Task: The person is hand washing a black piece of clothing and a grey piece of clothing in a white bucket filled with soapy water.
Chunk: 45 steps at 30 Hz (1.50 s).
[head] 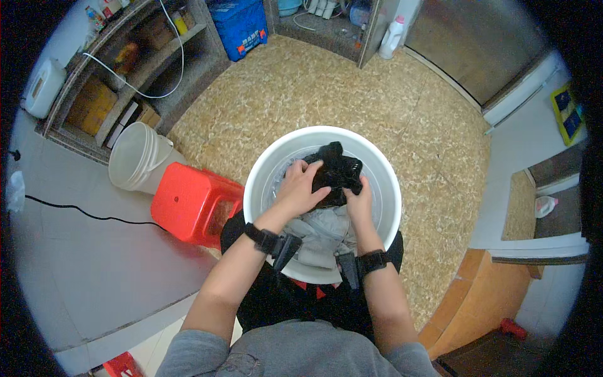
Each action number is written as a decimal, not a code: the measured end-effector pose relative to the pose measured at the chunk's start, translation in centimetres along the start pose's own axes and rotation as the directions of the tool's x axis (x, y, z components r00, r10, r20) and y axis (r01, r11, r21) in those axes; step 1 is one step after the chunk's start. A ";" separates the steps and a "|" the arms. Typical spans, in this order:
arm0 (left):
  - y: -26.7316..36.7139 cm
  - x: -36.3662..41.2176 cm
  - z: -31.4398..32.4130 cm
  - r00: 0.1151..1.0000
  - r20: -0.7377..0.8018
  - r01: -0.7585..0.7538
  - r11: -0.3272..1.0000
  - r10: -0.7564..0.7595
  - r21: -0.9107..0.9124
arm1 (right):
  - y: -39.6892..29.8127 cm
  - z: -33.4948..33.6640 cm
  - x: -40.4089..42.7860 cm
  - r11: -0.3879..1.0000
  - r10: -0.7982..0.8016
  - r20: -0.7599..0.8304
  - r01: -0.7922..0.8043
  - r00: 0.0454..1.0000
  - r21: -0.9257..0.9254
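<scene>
A round white plastic basin [393, 207] stands before me, between my knees. Wet black cloth [340, 165] is bunched inside it, above some water. My left hand [299, 186] lies on the left side of the black cloth, thumb and fingers apart; whether it grips any of it is unclear. At the cloth's lower right, my right hand [359, 200] pinches an edge between thumb and fingers. Grey cloth [320, 235] lies in the near part of the basin, below both hands and partly under the black one.
A red plastic stool [181, 202] is just left of the basin, with a whitish bucket [136, 158] behind it. Shelves [136, 70] curve along the upper left. A blue box [239, 28] and a white bottle with a pink cap [392, 37] stand at the back.
</scene>
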State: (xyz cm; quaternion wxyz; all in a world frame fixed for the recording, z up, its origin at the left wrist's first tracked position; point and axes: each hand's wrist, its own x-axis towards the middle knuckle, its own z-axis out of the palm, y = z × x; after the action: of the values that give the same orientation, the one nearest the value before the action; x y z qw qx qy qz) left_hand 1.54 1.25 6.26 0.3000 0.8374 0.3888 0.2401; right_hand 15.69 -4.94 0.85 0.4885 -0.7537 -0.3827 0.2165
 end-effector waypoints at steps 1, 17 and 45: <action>-0.4 0.1 0.4 0.996 0.080 0.037 0.992 -0.047 0.122 | 0.2 -0.2 0.5 0.993 0.050 -0.082 -0.059 0.995 -0.105; -3.2 1.0 6.0 0.783 0.560 -0.006 0.896 -0.272 0.444 | 5.3 -0.1 2.0 0.836 0.354 0.144 -0.244 0.924 -0.491; -2.6 4.3 6.7 0.859 0.512 -0.169 0.932 -0.020 0.321 | 8.7 0.9 3.2 0.682 0.545 0.119 -0.356 0.830 -0.638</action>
State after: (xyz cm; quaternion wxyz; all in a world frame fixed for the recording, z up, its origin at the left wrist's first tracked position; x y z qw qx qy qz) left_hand 6.93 3.90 0.44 0.2260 0.9255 0.2997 -0.0509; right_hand 20.22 -3.85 -7.24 0.0955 -0.8962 -0.2998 0.3127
